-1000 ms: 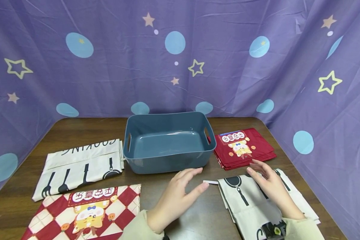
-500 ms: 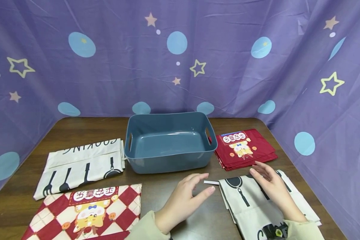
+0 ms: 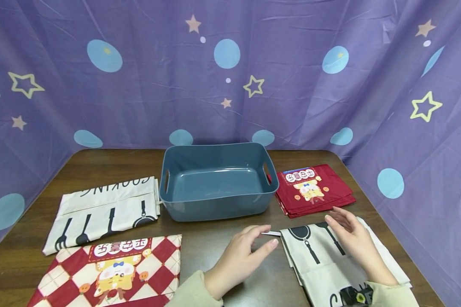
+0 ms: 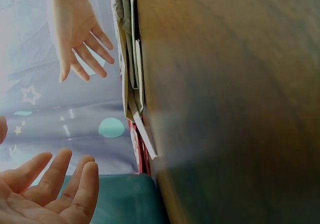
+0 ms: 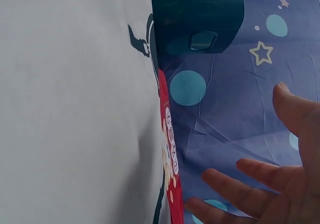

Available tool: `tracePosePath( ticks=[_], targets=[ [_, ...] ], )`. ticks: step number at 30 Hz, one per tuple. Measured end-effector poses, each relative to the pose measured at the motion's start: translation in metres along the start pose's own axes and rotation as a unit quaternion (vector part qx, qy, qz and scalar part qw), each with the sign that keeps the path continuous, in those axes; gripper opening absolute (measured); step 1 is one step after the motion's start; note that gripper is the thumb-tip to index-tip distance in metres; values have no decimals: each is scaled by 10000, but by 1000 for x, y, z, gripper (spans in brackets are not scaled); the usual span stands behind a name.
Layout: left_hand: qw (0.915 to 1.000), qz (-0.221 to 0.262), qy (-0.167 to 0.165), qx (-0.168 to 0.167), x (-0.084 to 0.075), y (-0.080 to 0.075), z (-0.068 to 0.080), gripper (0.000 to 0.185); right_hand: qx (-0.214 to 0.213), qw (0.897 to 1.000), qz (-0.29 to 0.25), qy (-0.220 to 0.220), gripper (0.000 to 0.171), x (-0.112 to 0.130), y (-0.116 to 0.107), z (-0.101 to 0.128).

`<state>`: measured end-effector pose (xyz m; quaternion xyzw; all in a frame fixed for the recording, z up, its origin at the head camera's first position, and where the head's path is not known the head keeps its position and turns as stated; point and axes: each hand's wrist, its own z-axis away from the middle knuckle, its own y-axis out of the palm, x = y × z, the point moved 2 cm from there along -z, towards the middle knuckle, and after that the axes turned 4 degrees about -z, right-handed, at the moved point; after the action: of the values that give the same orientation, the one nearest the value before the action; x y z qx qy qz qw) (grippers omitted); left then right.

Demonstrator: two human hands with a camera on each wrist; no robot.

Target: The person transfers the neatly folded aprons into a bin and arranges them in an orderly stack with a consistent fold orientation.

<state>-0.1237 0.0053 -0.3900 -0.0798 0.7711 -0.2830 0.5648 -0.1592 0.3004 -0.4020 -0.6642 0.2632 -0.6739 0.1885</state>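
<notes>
Both hands have drifted slightly rightward and nearer the folded cream apron since the frame a second ago; nothing else on the counter has shifted. Left hand (image 3: 241, 254) now hovers with fingertips just beside the apron's left edge, where a narrow white strap end (image 3: 270, 233) sticks out toward it; whether a fingertip touches the strap cannot be told. Left grip: fingers relaxed and slightly spread, holding nothing, confirmed in the left wrist view (image 4: 52, 189). Right hand (image 3: 355, 241) is raised above the cream apron (image 3: 322, 260), palm turned inward, fingers straight and apart, holding nothing; the right wrist view (image 5: 270, 184) shows the same wide grip with a gap between the fingers and the cloth.

Cream apron lies flat at the near right of the counter (image 3: 230, 238), black utensil print facing up, between the two hands and under the right one. Folded red apron (image 3: 313, 189) lies just behind it. Blue plastic bin (image 3: 217, 181) stands at centre. Second cream apron (image 3: 103, 211) and red checked apron (image 3: 111, 268) lie at left, well apart from both hands.
</notes>
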Motion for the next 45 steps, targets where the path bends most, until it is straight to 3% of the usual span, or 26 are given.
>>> tracePosePath(
  ticks=[15,24,30,35,38,45],
  targets=[
    [9996,-199,-185,-98,3,7,-2,49,-121,9997,146,126,69,-6,-9,2],
    [9965,624,-544,134,6,9,-5,51,-69,9992,358,189,70,-10,-15,1],
    [9937,777,-769,251,7,10,-7,50,23,9978,521,408,75,-13,-22,-1],
    [9841,1396,-1024,403,10,16,-9,45,69,9969,642,450,77,-17,-27,-1],
    [9742,1796,-1270,507,11,19,-9,44,178,9961,698,505,79,-19,-29,-1],
    [9572,2241,-1660,774,12,26,-6,44,366,9938,812,666,82,-25,-34,-1]
  ],
)
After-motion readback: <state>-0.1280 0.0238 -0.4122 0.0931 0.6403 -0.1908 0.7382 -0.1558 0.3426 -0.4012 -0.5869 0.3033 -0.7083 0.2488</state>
